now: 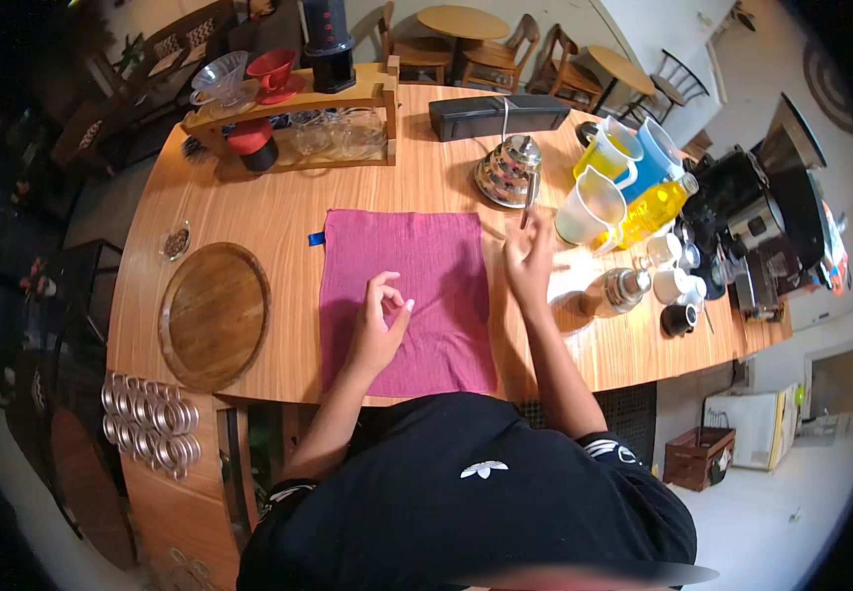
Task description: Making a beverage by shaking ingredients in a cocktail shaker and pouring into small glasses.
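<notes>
My left hand (382,329) hovers above or rests on a pink cloth (434,251), its thumb and fingers loosely curled and apart, holding nothing. The cloth lies spread flat in front of me, with a blue tag at its left edge. To the right of it, my right hand (528,262) reaches away from me. Its fingertips overlap the near end of the handle of a patterned metal kettle (504,173); whether they grip it I cannot tell. The kettle stands upright on the wooden table (286,199), with a pale cord behind it.
Pitchers (592,203), a yellow bottle (655,210), a metal shaker (618,289), small cups (669,284) and a coffee machine (759,214) crowd the right. At left are a round wooden tray (215,318) and a glass of beans (176,242). Behind stand a dripper rack (389,111) and black box (500,118).
</notes>
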The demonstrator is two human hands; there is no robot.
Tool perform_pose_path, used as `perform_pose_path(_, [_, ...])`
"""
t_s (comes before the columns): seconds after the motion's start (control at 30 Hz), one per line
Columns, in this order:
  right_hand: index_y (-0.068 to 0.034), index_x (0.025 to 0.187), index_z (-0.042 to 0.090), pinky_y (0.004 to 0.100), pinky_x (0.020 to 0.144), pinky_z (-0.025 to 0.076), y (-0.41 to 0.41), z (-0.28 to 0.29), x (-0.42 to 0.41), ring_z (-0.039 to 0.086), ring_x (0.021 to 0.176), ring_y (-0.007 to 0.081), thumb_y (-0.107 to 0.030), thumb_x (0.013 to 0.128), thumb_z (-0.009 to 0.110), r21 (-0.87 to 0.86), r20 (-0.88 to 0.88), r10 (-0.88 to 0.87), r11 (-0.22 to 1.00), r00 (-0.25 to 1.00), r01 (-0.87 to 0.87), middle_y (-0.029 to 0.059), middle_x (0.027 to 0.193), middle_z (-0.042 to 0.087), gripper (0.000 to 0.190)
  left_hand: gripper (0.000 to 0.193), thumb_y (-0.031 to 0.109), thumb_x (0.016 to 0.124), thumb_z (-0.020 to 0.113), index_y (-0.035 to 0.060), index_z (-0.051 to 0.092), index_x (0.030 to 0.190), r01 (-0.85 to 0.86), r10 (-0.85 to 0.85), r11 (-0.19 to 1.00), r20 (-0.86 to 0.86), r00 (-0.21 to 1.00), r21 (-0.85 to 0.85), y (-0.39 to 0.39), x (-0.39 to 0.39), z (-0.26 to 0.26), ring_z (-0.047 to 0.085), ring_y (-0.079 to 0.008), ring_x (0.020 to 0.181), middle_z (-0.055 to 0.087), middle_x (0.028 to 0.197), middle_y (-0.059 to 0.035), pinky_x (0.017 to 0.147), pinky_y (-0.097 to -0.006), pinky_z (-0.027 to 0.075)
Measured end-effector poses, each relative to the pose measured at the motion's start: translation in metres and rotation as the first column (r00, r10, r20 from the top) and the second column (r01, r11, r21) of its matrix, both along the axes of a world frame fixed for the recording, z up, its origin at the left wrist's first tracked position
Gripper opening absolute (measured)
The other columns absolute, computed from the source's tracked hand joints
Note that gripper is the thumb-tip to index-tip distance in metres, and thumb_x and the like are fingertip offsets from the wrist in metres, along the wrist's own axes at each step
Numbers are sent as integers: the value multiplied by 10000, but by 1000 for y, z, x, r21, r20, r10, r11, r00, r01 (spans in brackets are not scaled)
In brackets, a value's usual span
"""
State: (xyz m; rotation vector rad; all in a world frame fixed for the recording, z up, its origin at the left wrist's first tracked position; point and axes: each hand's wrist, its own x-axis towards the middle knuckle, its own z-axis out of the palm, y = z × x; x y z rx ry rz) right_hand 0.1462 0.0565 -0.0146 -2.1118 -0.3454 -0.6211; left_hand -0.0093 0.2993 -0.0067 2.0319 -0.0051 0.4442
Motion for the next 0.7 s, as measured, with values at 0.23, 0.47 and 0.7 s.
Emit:
perform_pose_path(0.23, [44, 1211, 604, 402, 831, 547, -3, 4, 90, 699, 874, 298, -413, 848, 835, 224, -305, -144, 950, 942, 217, 170, 975, 724, 627, 358, 2, 950, 668, 50, 514, 1269, 222, -227, 890, 35, 973, -398, 2, 1, -42, 439, -49, 702, 465, 797, 34, 638, -226, 382])
perform_pose_path(0.47, [28, 797, 738, 359, 566, 467, 20, 7, 104, 613, 570, 151, -462, 914, 760, 317, -232, -159, 920, 960, 229, 69, 606, 645, 505, 415, 34, 944, 712, 50, 524, 1314, 252, -283, 816, 19, 959, -520, 9, 1, -33, 459, -37, 723, 496, 822, 41, 656, -212, 395])
perform_pose_path(0.7, [67, 760, 670, 434, 545, 426, 20, 7, 61, 555, 511, 264, -339, 1011, 649, 138, -29, -360, 923, 933, 360, 200, 576, 580, 478, 410, 51, 958, 710, 32, 541, 1331, 285, -305, 831, 38, 952, -477, 9, 0, -36, 493, -46, 777, 522, 850, 31, 704, -217, 426])
